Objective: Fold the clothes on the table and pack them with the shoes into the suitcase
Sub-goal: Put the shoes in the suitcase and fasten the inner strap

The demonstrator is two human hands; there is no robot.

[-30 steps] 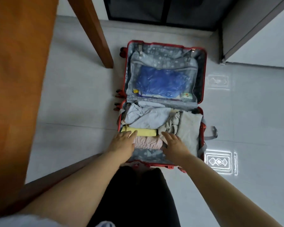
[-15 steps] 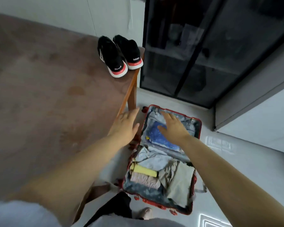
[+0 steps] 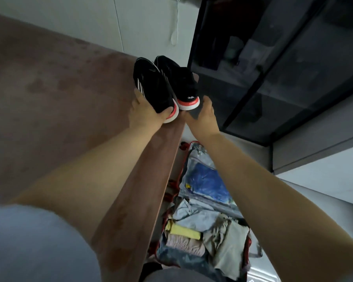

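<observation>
1. Brown wood, the table [image 3: 49, 102] fills the left of the view, and its far right corner carries the shoes.
2. The red suitcase [image 3: 171, 256] lies open on the floor just beside the table's right edge, with a blue bundle [image 3: 208, 184] behind the clear pocket in its lid.
3. Folded clothes [image 3: 194, 216] fill its lower half: a pale blue garment at the top, a yellow piece and a pink piece under it, and a beige one to the right.
4. The black shoes [image 3: 153, 88], soled in red and white, stand side by side at that corner, heels toward the person.
5. The left hand [image 3: 145, 113] grips the heel of the left-hand shoe, thumb curled over its back.
6. The right hand [image 3: 203, 119] sits at the heel of the right-hand shoe [image 3: 180, 82], fingers alongside it. Whether it has a grip cannot be told.
</observation>
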